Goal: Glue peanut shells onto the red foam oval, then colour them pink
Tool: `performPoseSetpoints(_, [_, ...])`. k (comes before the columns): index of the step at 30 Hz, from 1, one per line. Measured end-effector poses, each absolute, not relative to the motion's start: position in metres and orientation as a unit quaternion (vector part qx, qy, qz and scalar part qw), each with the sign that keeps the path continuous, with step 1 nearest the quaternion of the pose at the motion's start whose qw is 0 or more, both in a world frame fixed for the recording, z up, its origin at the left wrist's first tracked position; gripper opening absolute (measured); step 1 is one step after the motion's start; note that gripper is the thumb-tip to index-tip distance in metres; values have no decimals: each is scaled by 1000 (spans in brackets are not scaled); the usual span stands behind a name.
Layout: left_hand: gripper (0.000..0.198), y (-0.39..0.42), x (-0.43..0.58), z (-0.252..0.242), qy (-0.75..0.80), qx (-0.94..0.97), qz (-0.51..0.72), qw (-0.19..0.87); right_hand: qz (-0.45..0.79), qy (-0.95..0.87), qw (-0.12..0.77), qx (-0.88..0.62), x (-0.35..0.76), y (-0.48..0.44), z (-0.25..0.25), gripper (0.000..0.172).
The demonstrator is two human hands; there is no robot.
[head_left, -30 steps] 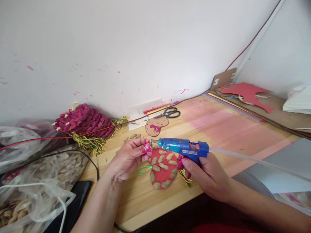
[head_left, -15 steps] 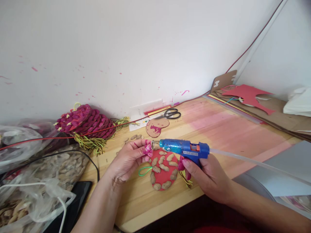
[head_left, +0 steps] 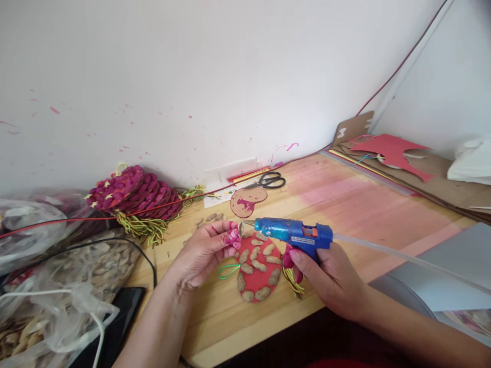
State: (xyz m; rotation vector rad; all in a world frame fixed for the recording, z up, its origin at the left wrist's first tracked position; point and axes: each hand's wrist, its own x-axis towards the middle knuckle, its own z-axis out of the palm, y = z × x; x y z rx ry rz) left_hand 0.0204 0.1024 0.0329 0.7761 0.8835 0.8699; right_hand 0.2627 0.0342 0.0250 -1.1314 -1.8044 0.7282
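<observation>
Peanuts fill a clear bag at the far left. Next comes a pile of bumpy pink-purple shapes, with little yellow stars and yellow-and-black strings hanging down. A few loose peanuts lie on the wooden table, just behind the left hand. That hand pinches a small piece in its fingertips, up above the table. A green loop lies by the left side of a red card, which sits flat under and between the two hands with peanuts on it. Behind it are a brown card with pink smears and black scissors. The blue glue gun points left, its tip right by the small piece; I can't tell if they touch. The right hand is wrapped around its handle, well apart from the left hand. A long clear glue stick pokes out the back. At the far right, a cut red paper lies on brown cardboard.
</observation>
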Motion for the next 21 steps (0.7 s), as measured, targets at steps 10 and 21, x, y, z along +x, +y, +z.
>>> performPoseSetpoints(10, [38, 102, 21, 32, 415, 348, 399, 740, 294, -724, 432, -449, 262, 34, 25, 29])
performPoseSetpoints(21, [33, 103, 18, 30, 399, 355, 402, 743, 292, -724, 432, -451, 263, 35, 24, 29])
